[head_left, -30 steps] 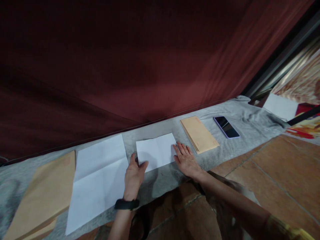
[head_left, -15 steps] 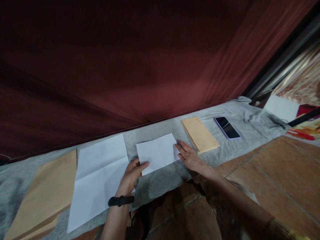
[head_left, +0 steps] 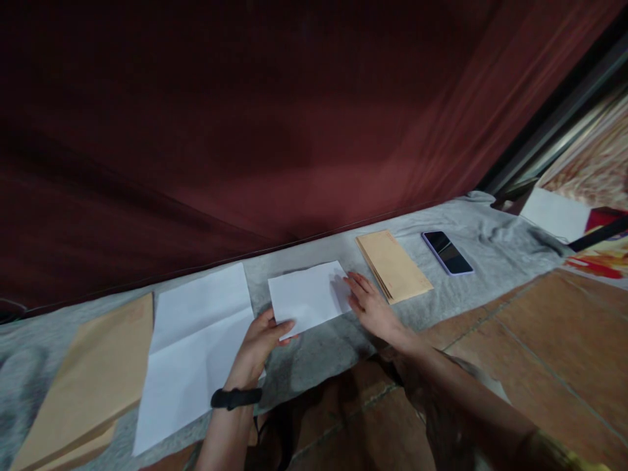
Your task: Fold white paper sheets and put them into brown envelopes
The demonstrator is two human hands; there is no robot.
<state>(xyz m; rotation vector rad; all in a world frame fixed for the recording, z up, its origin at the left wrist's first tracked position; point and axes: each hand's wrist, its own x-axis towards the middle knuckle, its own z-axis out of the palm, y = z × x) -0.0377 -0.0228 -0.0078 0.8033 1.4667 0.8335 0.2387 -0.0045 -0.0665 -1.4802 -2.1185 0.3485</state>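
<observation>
A folded sheet of white paper (head_left: 309,294) lies across the grey cloth in the middle. My left hand (head_left: 265,332), a black band on its wrist, grips the paper's lower left corner, thumb on top and fingers beneath. At the right edge is my right hand (head_left: 370,304), palm down with fingers stretched out; whether the fingertips touch the paper is hard to tell. To the left of the folded sheet lies creased white paper (head_left: 196,353), opened out. A stack of small brown envelopes (head_left: 395,265) rests just beyond my right hand.
Large brown envelopes (head_left: 98,373) lie at the far left. A phone (head_left: 446,252) in a purple case is on the grey cloth (head_left: 500,242) at the right. A dark red curtain (head_left: 294,163) hangs behind, and the tiled floor (head_left: 554,340) is in front.
Fingers of my left hand now show below the paper's lower edge, its corner slightly raised. My right hand's fingers have shifted a little and look lifted off the right edge.
</observation>
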